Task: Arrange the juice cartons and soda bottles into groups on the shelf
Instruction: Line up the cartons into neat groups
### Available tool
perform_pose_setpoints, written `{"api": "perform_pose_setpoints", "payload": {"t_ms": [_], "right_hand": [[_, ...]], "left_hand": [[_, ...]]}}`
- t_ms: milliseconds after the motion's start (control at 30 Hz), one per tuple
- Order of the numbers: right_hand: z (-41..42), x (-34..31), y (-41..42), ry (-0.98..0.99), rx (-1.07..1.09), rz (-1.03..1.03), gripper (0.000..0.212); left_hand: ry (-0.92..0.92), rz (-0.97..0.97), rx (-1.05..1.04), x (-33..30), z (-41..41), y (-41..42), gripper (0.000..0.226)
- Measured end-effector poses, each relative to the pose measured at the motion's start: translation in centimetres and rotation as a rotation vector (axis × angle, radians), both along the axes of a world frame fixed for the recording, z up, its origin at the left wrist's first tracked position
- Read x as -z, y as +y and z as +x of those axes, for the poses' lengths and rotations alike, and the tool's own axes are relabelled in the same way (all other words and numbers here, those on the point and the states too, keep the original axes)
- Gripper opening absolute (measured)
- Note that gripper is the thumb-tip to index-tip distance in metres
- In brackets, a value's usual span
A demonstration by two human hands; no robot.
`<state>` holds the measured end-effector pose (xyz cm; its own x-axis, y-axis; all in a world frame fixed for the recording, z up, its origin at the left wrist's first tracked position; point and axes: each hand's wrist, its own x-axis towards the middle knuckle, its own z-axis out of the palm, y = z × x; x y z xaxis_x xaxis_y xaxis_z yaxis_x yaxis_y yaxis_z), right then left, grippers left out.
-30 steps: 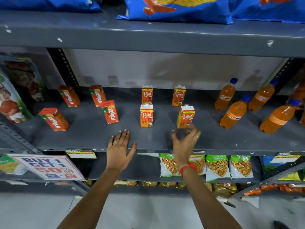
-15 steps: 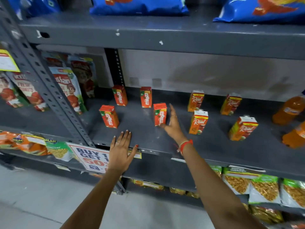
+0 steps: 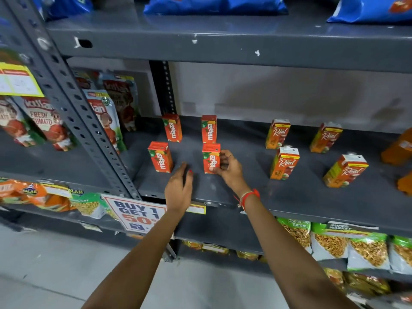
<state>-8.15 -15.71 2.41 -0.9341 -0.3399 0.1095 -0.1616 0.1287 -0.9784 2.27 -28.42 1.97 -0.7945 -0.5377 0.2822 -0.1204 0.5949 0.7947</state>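
Observation:
Several red Maaza cartons stand upright on the grey shelf (image 3: 289, 197): two at the back (image 3: 172, 128) (image 3: 209, 129) and two in front (image 3: 161, 157) (image 3: 210, 158). My right hand (image 3: 226, 168) grips the front right Maaza carton from its right side. Just left of that carton, my left hand (image 3: 179, 188) hovers over the shelf, fingers loosely curled, holding nothing. Several orange Real cartons (image 3: 284, 162) stand to the right, one (image 3: 344, 170) leaning. Orange soda bottles (image 3: 395, 148) are cut off at the right edge.
A slanted perforated steel upright (image 3: 73, 103) divides off the left bay with tomato sauce pouches (image 3: 104, 119). A "BUY 1 GET 1" sign (image 3: 136, 215) hangs at the shelf front. Snack bags (image 3: 330, 244) fill the shelf below; blue chip bags (image 3: 214, 4) lie above.
The view has shifted left. My right hand left the Real carton, reached to the front right Maaza carton and closed on it. My left hand moved in from the shelf edge.

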Motion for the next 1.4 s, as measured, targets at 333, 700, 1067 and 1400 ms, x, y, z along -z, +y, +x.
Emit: {"api": "perform_pose_setpoints", "payload": {"t_ms": [333,700,1067,1400], "right_hand": [[3.0,0.8,0.0,-0.194,0.111,-0.209,0.046],[4.6,-0.3,-0.9,-0.125,0.11,-0.092,0.046],[7.6,0.7,11.7,-0.039,0.58,-0.309,0.029],[0.2,-1.9,28.5,-0.042,0.857,-0.237,0.034]], "left_hand": [[-0.047,1.018,0.223,-2.4,-4.3,2.0,0.055],[-0.053,0.973,0.179,-1.9,-4.1,2.4,0.055],[0.139,0.837,-0.264,-2.3,-0.9,9.1,0.032],[0.273,0.565,0.319,-3.5,-3.2,26.7,0.024]]}}
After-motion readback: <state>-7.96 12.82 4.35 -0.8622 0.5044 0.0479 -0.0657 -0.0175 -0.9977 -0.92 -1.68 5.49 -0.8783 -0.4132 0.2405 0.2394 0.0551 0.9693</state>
